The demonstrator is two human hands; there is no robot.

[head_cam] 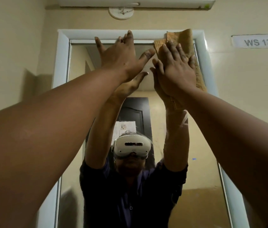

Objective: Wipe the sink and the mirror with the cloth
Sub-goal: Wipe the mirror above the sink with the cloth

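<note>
Dim warm light, wide-angle edge distortion

cloth on mirror top-R, label R

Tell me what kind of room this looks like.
Probably a washroom or numbered workstation in a shared building. A tall framed wall mirror is being wiped with a cloth, a "WS 13" label is stuck on the wall, and a door shows in the reflection.

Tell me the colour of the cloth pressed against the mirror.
Tan-brown with a fine woven texture, clearest in the head view: cloth.
</note>
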